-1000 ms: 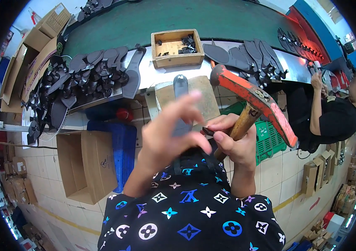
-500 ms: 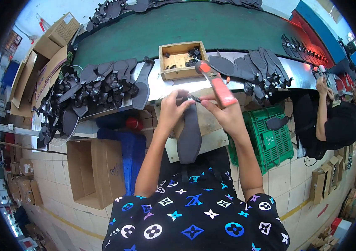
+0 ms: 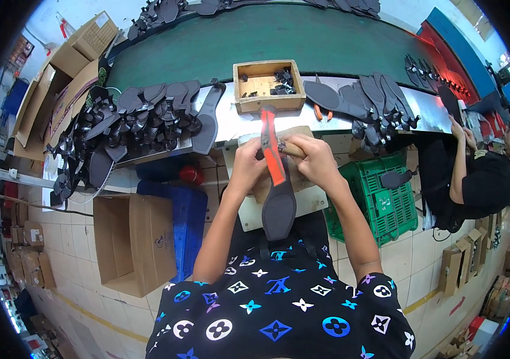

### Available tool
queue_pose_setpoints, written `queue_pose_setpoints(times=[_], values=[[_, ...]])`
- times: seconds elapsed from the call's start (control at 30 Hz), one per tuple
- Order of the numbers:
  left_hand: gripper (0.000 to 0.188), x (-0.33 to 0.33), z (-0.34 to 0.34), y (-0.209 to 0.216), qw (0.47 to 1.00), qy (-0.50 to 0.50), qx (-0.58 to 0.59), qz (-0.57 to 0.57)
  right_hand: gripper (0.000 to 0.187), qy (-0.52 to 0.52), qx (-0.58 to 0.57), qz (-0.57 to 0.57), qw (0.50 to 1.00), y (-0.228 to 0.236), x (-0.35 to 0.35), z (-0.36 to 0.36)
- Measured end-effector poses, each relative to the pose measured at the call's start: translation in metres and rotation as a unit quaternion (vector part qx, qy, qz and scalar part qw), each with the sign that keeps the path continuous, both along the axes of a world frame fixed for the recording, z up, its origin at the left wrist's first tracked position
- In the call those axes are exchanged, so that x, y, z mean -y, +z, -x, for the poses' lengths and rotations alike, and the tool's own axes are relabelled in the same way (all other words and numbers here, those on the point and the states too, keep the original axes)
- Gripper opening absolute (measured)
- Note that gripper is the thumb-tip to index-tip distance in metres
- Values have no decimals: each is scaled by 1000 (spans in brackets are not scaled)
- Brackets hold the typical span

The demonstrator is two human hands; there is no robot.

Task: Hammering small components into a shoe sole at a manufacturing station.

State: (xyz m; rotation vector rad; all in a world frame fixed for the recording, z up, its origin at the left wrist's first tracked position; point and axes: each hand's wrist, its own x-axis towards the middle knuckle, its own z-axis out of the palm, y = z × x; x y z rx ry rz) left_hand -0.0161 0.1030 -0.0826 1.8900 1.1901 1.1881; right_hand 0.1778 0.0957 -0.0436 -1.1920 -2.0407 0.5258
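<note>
My right hand (image 3: 319, 160) is closed around the wooden handle of a hammer (image 3: 275, 163) with a red-painted head. The hammer head lies across the far, narrow end of a dark shoe sole (image 3: 279, 212) and hides what is under it. My left hand (image 3: 246, 166), fingers bent in, is at that same end, beside the hammer head. Its fingertips are partly hidden, so I cannot make out the small part they hold. The sole's broad end points toward me, over a wooden block (image 3: 261, 190) on a pale plate (image 3: 249, 216).
A wooden box (image 3: 270, 105) with small black pieces stands beyond my hands. Heeled soles (image 3: 147, 113) pile up at left; more soles (image 3: 351, 99) and orange-handled pliers (image 3: 323, 112) lie at right. A green crate (image 3: 381, 206), cardboard box (image 3: 132, 245) and a co-worker (image 3: 485, 170) are nearby.
The hammer has swung from the right to over the sole's far end, and my right hand has turned to grip its handle. The sole's near end has shifted slightly right.
</note>
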Motion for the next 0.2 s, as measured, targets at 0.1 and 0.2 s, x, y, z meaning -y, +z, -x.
queue_pose_setpoints(times=[0.1, 0.2], values=[[27, 2, 0, 6, 999, -10, 14, -43, 30, 4, 36, -11, 999, 9, 4, 1], [30, 4, 3, 16, 996, -27, 10, 90, 33, -6, 51, -13, 999, 6, 5, -1]])
